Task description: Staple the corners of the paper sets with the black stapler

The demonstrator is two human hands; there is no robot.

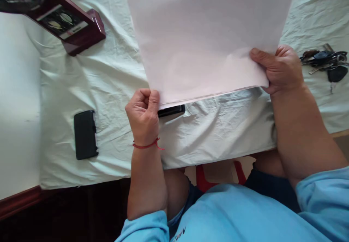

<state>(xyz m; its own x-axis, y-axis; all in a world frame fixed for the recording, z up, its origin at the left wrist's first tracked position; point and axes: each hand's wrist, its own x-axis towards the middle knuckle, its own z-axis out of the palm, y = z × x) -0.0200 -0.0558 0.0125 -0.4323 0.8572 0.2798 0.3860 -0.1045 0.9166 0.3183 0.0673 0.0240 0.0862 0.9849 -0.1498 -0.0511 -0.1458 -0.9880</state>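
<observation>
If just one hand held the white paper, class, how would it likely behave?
The white paper would probably droop, since its edges look thin. It seems light: the left hand and right hand grip only its near corners. Layers might slip, as the near edge looks doubled.

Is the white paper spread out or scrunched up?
Spread out: the white paper shows a broad, uncrumpled face between the left hand and right hand.
</observation>
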